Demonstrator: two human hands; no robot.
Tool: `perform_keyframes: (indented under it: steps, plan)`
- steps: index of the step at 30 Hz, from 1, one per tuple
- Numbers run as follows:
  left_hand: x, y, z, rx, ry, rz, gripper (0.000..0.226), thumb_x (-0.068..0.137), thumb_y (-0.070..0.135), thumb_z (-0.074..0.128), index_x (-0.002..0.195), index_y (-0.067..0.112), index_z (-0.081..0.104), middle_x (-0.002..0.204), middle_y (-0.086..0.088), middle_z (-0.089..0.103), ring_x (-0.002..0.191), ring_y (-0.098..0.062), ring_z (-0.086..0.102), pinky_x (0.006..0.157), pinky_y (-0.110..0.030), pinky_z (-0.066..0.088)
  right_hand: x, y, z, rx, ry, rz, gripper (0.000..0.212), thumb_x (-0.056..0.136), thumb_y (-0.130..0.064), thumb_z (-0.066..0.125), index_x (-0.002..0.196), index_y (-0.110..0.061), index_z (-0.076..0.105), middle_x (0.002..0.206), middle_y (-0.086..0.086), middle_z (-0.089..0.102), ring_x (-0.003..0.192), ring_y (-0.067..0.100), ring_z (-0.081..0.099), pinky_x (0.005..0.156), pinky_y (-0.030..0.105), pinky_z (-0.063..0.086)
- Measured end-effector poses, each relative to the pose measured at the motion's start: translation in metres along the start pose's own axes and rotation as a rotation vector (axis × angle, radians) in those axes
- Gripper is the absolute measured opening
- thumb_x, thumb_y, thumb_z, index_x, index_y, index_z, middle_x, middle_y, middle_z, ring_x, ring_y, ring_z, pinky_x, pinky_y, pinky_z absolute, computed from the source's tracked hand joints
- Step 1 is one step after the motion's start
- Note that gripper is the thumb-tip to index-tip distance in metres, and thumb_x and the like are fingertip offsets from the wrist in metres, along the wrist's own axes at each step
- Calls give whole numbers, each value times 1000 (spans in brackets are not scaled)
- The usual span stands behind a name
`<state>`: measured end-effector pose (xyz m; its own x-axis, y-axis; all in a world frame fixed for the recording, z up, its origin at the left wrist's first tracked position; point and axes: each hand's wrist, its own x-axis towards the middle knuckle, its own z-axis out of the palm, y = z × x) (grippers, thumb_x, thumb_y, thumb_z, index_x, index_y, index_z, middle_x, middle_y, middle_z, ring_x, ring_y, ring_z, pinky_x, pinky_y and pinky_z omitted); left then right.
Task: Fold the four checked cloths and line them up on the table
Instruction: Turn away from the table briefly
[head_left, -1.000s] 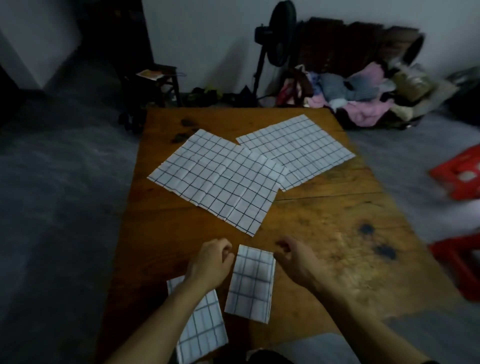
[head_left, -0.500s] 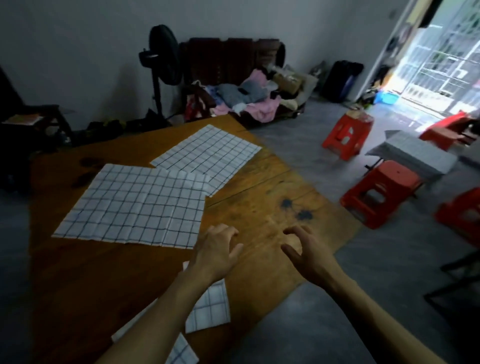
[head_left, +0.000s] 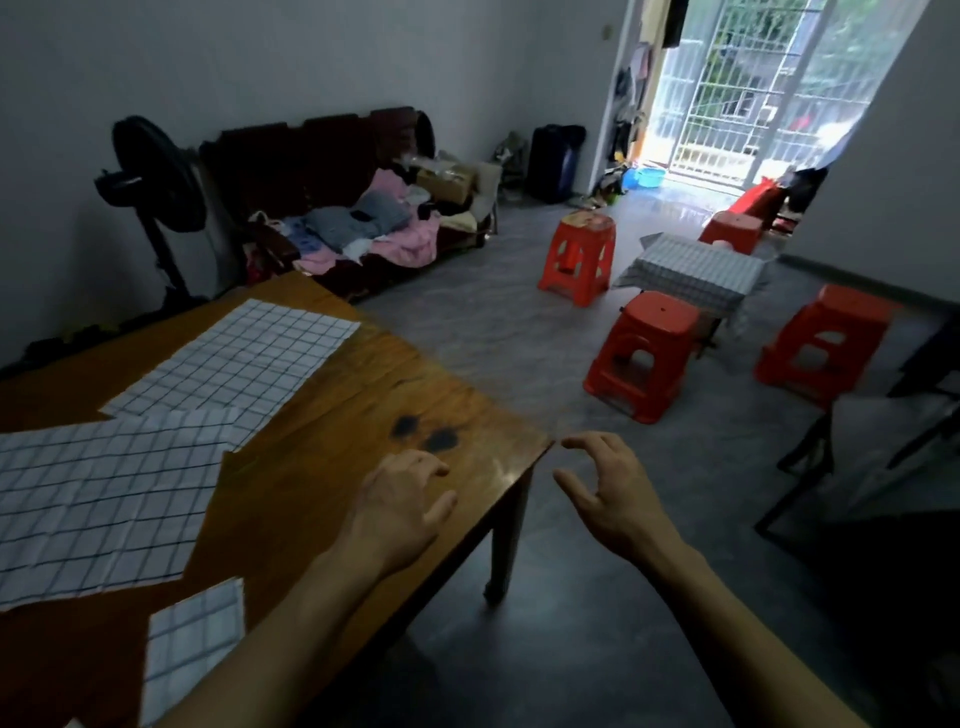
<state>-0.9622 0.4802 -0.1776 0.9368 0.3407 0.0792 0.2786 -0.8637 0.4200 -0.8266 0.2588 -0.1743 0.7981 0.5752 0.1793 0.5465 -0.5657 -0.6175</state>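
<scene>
While both hands hang empty, the scene reads from largest to smallest as follows.

Table (head_left: 322, 499): wooden, filling the view from 7 to 10 o'clock; its near corner sits between the two hands.

Near open cloth (head_left: 98, 504): spread flat at 9 o'clock, its upper edge overlapping the cloth behind it.

Far open cloth (head_left: 244, 358): spread flat at 10 o'clock, reaching close to the table's right edge.

Folded cloth (head_left: 192, 644): a small packet at 7 o'clock, partly behind the left forearm. A sliver of what may be a second packet shows at the bottom-left edge; too little is visible to be sure.

Left hand (head_left: 400, 506): over bare wood near the dark stains, fingers loosely curled, holding nothing.

Right hand (head_left: 605, 491): past the table corner, above the floor, fingers and thumb spread in a relaxed claw, holding nothing.

Handling: likely thin, light and limp; the cloths should crease easily and slide on the wood. Pinching two adjacent corners looks the best hold.

Change: the view has swung right; the cloths have slid toward 9 o'clock in frame, and the right hand, over the table a moment ago, is now off its edge.
</scene>
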Motion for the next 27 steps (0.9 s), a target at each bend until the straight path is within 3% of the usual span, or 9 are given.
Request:
perform_keyframes:
  steps: [5, 10, 27]
  plan:
    - [38, 67, 23, -1, 12, 17, 34, 94, 41, 59, 124, 26, 60, 133, 8, 55, 121, -10, 47, 101, -27, 41, 6, 65, -52, 25, 61, 52, 35, 91, -30, 66, 123, -18, 60, 124, 0, 55, 117, 13, 51, 97, 21, 35]
    - [85, 110, 36, 23, -47, 63, 32, 93, 44, 58, 121, 29, 61, 128, 10, 57, 118, -10, 49, 101, -35, 45, 28, 112, -87, 40, 105, 85, 35, 90, -29, 67, 122, -16, 61, 123, 3, 57, 116, 17, 53, 98, 24, 37]
    - [362, 167, 94, -180, -91, 302, 43, 86, 49, 54, 116, 19, 66, 119, 0, 65, 111, -19, 57, 96, -39, 47, 207, 197, -181, -188, 223, 207, 39, 90, -30, 67, 126, -19, 57, 126, 1, 56, 119, 17, 51, 98, 26, 36]
